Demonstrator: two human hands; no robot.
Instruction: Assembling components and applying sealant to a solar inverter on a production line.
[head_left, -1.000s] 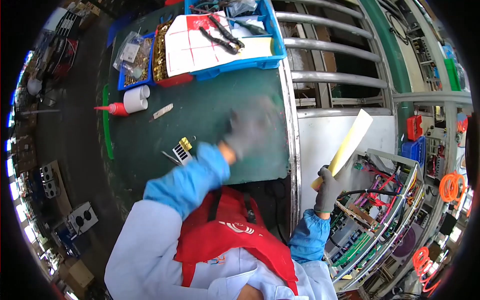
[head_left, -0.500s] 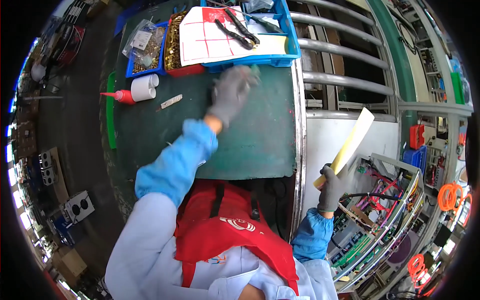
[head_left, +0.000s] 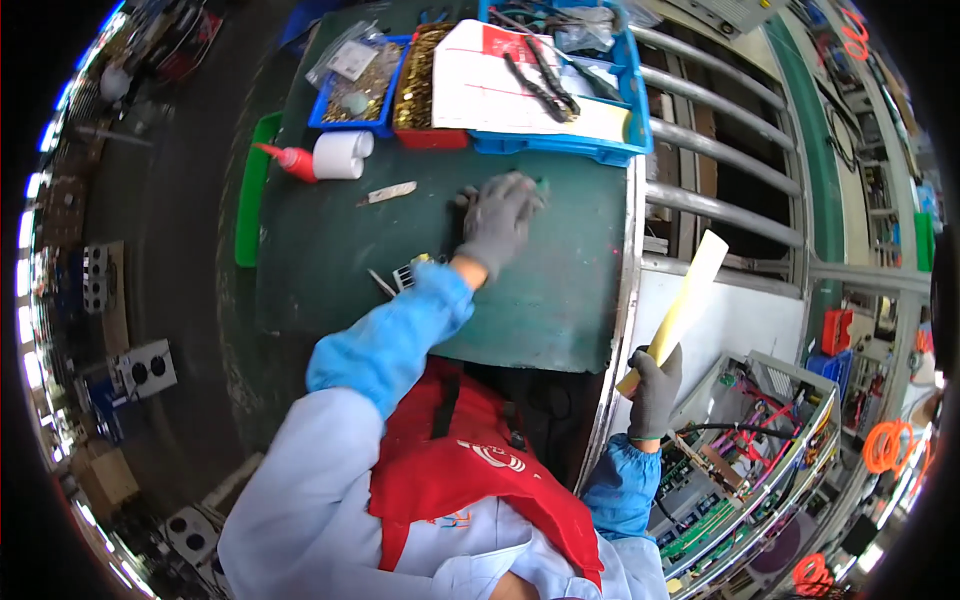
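Note:
My left hand (head_left: 497, 225), in a grey glove, is low over the green work table (head_left: 545, 300). Its fingers are curled; a small greenish bit shows at the fingertips, too small to name. Beside its forearm lie a small black-and-white slotted part (head_left: 405, 275) and a thin pale stick (head_left: 381, 284). My right hand (head_left: 655, 395), gloved too, is closed round the lower end of a pale yellow sheet (head_left: 690, 300), rolled or bent lengthwise. That sheet points up and away, beyond the table's right edge.
At the table's back stand a blue tray (head_left: 560, 146) with paper and black-handled pliers (head_left: 540, 85), a red bin (head_left: 432, 138) and a blue bin (head_left: 350, 128) of small brass-coloured parts. A red-tipped bottle (head_left: 292, 160) lies left. An open electronics chassis (head_left: 740, 450) sits right.
The view has shifted, so the table sits further right and lower. My left hand has come slightly nearer, uncovering the slotted part by its sleeve. My right hand still holds the yellow sheet.

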